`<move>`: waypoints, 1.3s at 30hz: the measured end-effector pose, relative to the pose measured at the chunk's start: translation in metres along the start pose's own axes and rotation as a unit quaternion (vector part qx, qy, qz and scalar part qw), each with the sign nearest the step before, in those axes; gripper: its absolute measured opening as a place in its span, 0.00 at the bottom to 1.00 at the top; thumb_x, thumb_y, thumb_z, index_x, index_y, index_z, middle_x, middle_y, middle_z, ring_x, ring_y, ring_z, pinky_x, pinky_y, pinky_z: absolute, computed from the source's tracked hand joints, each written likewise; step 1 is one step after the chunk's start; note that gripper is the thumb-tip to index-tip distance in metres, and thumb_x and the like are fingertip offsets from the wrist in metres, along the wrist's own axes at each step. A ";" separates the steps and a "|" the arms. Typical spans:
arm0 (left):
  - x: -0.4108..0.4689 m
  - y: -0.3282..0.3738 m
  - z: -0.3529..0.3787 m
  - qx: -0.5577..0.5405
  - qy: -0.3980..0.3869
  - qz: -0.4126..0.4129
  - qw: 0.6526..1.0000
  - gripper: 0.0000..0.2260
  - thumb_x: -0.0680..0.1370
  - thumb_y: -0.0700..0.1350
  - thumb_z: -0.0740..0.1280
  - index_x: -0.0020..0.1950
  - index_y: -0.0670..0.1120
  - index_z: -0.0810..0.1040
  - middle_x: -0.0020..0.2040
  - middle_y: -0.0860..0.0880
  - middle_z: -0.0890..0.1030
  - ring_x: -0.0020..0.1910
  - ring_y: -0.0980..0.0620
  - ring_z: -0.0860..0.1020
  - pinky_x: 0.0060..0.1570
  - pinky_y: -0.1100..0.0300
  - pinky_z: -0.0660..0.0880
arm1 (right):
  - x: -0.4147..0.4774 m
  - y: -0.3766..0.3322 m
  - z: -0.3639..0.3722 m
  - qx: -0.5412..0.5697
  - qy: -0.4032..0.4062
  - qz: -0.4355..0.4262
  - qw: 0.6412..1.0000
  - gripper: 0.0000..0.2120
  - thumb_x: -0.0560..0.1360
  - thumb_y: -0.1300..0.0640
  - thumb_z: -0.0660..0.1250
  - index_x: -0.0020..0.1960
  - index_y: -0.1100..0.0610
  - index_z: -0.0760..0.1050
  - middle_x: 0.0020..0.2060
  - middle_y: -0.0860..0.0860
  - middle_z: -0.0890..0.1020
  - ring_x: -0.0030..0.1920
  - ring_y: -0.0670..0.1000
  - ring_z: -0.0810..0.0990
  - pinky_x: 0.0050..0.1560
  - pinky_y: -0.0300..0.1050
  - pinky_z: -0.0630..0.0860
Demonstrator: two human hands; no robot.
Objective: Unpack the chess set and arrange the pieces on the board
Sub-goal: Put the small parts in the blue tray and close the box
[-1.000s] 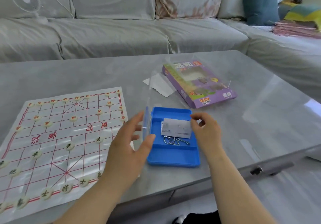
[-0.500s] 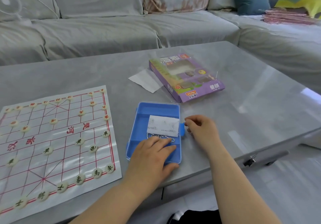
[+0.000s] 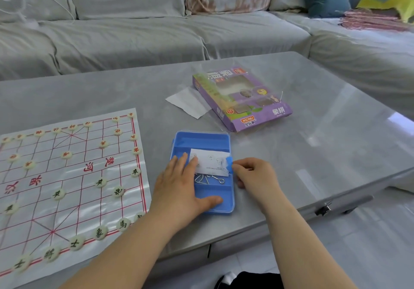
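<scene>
- While open tabletop (image 3: 313,143) stretches off to the right, the blue case (image 3: 201,139) sits close to the front edge, with the chess board (image 3: 67,176) just beside it on the left and the purple box (image 3: 242,100) beyond.
- Left hand (image 3: 179,185) lies flat on the case lid, fingers straight.
- Right hand (image 3: 255,174) is at the case's right edge, curled fingers pinching the blue latch (image 3: 229,162).
- Pieces (image 3: 100,182) stand on the board, apart from both hands.

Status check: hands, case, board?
Left hand flat on blue case lid. Right hand pinches its latch. Pieces set on board. Nothing in the way.
</scene>
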State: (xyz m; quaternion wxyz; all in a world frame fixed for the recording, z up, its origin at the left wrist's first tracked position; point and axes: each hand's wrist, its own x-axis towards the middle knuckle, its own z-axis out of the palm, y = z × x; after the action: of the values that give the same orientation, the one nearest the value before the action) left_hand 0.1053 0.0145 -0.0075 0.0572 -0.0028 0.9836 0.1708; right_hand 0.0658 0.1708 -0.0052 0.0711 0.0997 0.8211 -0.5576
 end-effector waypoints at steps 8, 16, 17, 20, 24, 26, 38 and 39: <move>-0.004 -0.006 0.000 -0.099 0.054 0.027 0.993 0.41 0.65 0.63 0.68 0.72 0.57 0.52 0.74 0.60 0.47 0.72 0.59 0.47 0.67 0.61 0.56 | 0.011 -0.006 0.010 -0.050 0.012 0.005 0.999 0.13 0.73 0.55 0.66 0.32 0.55 0.67 0.35 0.53 0.76 0.38 0.53 0.76 0.42 0.44 0.72; -0.004 -0.010 0.004 -0.262 0.194 0.061 0.943 0.34 0.68 0.47 0.72 0.59 0.69 0.52 0.72 0.58 0.52 0.67 0.65 0.52 0.61 0.68 0.53 | 0.014 -0.007 0.018 0.066 0.043 0.013 0.997 0.10 0.75 0.55 0.62 0.36 0.54 0.66 0.35 0.48 0.73 0.38 0.49 0.73 0.40 0.44 0.73; -0.003 -0.009 0.004 -0.269 0.203 0.060 0.939 0.34 0.69 0.45 0.72 0.58 0.69 0.52 0.73 0.57 0.51 0.66 0.67 0.50 0.62 0.68 0.52 | 0.015 -0.008 0.020 0.096 0.043 0.021 0.994 0.09 0.75 0.56 0.62 0.37 0.54 0.66 0.36 0.50 0.74 0.40 0.50 0.73 0.44 0.48 0.74; 0.002 -0.009 0.005 -0.291 0.194 0.028 0.936 0.37 0.68 0.43 0.73 0.66 0.62 0.54 0.73 0.54 0.51 0.70 0.60 0.51 0.64 0.66 0.52 | 0.017 -0.011 0.018 0.206 0.000 0.067 0.976 0.08 0.75 0.59 0.63 0.39 0.56 0.66 0.37 0.53 0.75 0.37 0.51 0.76 0.40 0.49 0.77; 0.010 -0.012 -0.008 -0.402 0.160 -0.098 0.896 0.40 0.68 0.41 0.73 0.72 0.52 0.53 0.71 0.51 0.58 0.66 0.54 0.62 0.61 0.59 0.62 | 0.018 -0.012 0.011 0.257 -0.039 0.069 0.963 0.08 0.73 0.61 0.65 0.38 0.57 0.67 0.35 0.54 0.75 0.33 0.51 0.75 0.39 0.48 0.74; 0.016 -0.012 -0.019 -0.483 0.108 -0.144 0.857 0.33 0.70 0.43 0.71 0.71 0.51 0.58 0.68 0.50 0.65 0.62 0.56 0.69 0.55 0.64 0.64 | 0.019 -0.011 0.008 0.287 -0.056 0.063 0.954 0.08 0.72 0.62 0.66 0.37 0.57 0.68 0.32 0.54 0.75 0.31 0.51 0.74 0.39 0.48 0.72; 0.023 -0.017 -0.024 -0.596 0.000 -0.136 0.791 0.13 0.71 0.40 0.69 0.55 0.45 0.75 0.45 0.49 0.82 0.31 0.57 0.81 0.24 0.67 0.74 | 0.014 -0.013 -0.001 0.349 -0.241 0.152 0.893 0.10 0.76 0.60 0.58 0.49 0.65 0.75 0.52 0.61 0.78 0.44 0.56 0.78 0.55 0.54 0.73; 0.023 -0.016 -0.024 -0.597 0.002 -0.136 0.791 0.13 0.71 0.40 0.69 0.55 0.45 0.75 0.45 0.50 0.81 0.31 0.58 0.81 0.23 0.68 0.73 | 0.015 -0.013 -0.001 0.350 -0.240 0.159 0.891 0.10 0.76 0.60 0.58 0.50 0.65 0.75 0.54 0.62 0.77 0.44 0.56 0.77 0.56 0.55 0.72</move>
State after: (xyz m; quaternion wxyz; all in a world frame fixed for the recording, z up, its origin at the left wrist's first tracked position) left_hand 0.0804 -0.0087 0.0067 0.0644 -0.1703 0.6759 0.7141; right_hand 0.0481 0.1681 0.0035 0.3142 0.1100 0.5039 -0.7970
